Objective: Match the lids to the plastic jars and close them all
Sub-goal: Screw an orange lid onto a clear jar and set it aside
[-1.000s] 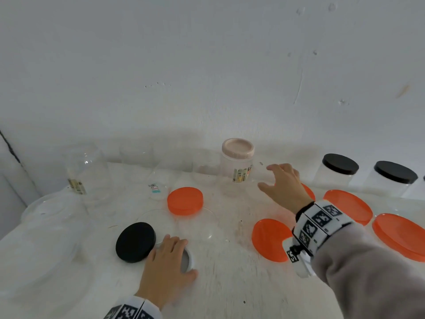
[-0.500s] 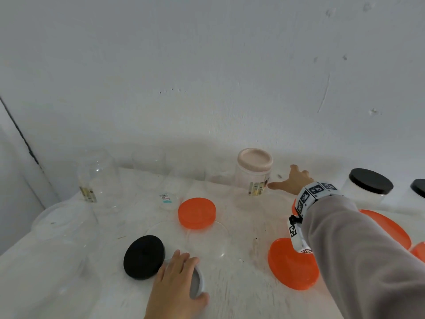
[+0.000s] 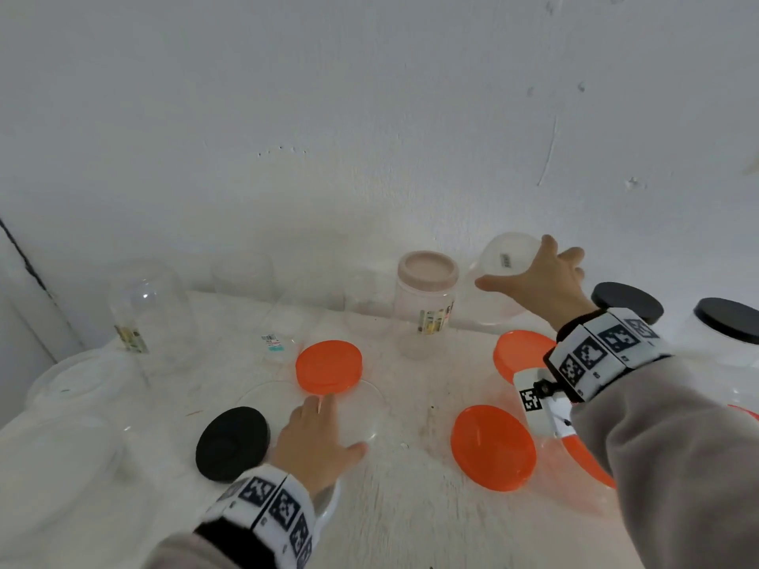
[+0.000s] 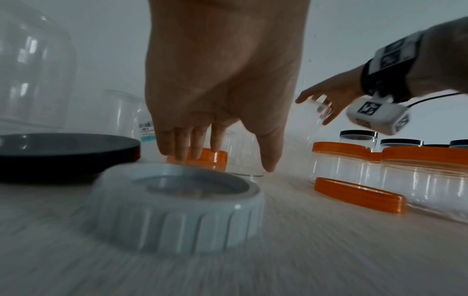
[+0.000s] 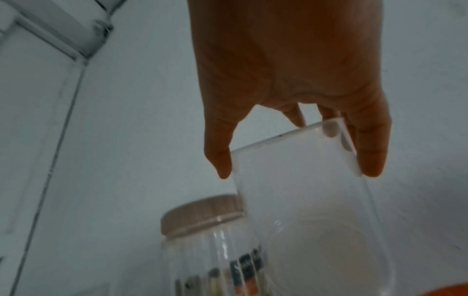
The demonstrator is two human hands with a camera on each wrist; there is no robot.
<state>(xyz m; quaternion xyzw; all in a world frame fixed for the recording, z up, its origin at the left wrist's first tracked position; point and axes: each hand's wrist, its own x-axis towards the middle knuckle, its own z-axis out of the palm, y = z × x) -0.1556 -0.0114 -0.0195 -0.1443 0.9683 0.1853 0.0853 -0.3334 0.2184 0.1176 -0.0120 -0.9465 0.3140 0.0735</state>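
Note:
My right hand grips a clear lidless jar by its base and holds it tilted above the table, beside the jar with the beige lid. In the right wrist view the thumb and fingers clamp that clear jar. My left hand hovers with straight fingers and holds nothing. It is just past the white ribbed lid, near an orange lid and a black lid. Another orange lid lies upturned to the right.
Several clear jars stand mouth-down along the back left. Two jars with black lids stand at the back right, and orange-lidded jars sit in front of them. The white wall closes off the table's far edge.
My right hand reached to the back, took the clear jar and lifted it off the table. My left hand slid forward off the white lid toward the orange lid.

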